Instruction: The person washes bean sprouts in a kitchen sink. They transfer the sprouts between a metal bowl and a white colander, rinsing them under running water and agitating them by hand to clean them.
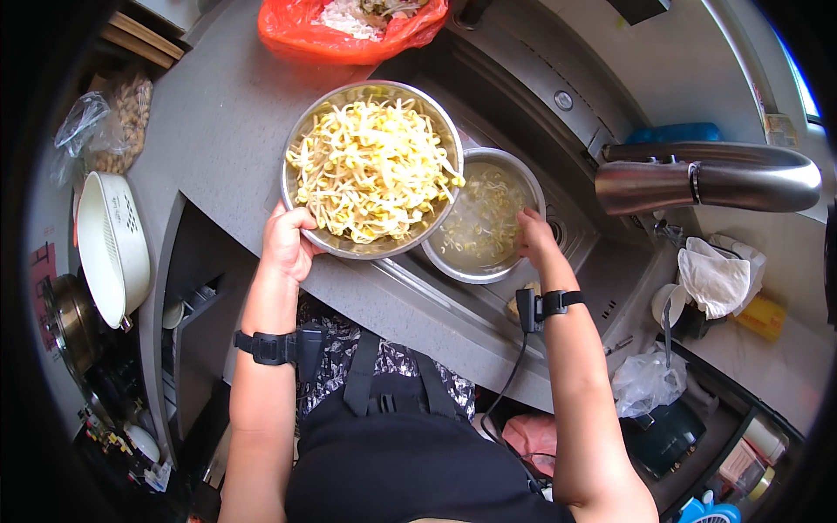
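My left hand (289, 242) grips the rim of a steel bowl (286, 196) heaped with soybean sprouts (376, 170), held over the counter's edge beside the sink. Just right of it, my right hand (536, 236) holds the rim of a second steel bowl (537, 189) above or in the sink; I cannot tell whether it rests on anything. Cloudy water with loose sprouts and hulls (480, 219) fills this second bowl. The first bowl overlaps its upper left side. Fingers of both hands are partly hidden by the bowls.
A red plastic bag (314, 49) with scraps stands on the counter (229, 131) beyond the bowls. The steel faucet (706, 180) reaches in at the right of the sink (621, 281). At the left are a white colander (114, 248) and a bag of peanuts (127, 124).
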`<action>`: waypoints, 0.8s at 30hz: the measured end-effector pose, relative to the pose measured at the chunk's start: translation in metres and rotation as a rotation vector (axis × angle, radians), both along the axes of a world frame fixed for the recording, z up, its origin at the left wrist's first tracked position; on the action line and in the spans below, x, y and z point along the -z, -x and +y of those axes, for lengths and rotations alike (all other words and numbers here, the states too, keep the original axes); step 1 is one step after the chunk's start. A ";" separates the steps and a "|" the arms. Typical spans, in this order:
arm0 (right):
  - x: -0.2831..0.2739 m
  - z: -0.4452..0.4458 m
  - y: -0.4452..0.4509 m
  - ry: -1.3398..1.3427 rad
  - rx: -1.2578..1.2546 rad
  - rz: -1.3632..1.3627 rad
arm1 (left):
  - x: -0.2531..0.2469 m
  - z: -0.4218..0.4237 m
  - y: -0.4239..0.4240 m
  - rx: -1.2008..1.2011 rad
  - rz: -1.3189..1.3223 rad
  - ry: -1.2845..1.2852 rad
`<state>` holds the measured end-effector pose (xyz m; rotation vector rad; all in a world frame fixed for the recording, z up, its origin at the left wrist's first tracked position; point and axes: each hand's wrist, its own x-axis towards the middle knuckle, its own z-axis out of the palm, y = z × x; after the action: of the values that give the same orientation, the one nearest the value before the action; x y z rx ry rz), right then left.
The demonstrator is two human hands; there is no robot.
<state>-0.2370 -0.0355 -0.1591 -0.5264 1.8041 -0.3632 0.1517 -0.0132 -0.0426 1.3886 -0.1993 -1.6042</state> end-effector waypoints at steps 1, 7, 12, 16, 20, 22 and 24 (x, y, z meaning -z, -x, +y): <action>0.001 0.001 -0.007 -0.081 0.120 -0.038 | 0.000 0.000 -0.001 -0.015 -0.006 -0.009; 0.074 0.002 -0.016 0.098 0.388 -0.182 | 0.009 0.001 0.001 -0.056 -0.013 0.020; 0.070 -0.037 -0.044 0.131 0.457 -0.293 | 0.013 0.006 -0.002 -0.091 -0.033 0.048; 0.094 -0.053 -0.062 0.178 0.279 -0.327 | 0.012 0.003 0.003 -0.090 -0.024 0.060; 0.060 -0.043 -0.110 0.111 0.179 -0.258 | 0.011 0.008 0.002 -0.083 -0.052 0.052; 0.069 -0.034 -0.118 0.070 0.136 -0.362 | 0.012 0.006 0.002 -0.066 -0.042 0.065; 0.071 -0.024 -0.123 -0.004 0.123 -0.506 | 0.014 0.006 0.001 -0.060 -0.034 0.071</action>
<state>-0.1139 -0.0591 -0.2296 -0.2859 1.3480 -0.5260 0.1508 -0.0073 -0.0567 1.3556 -0.2309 -1.5113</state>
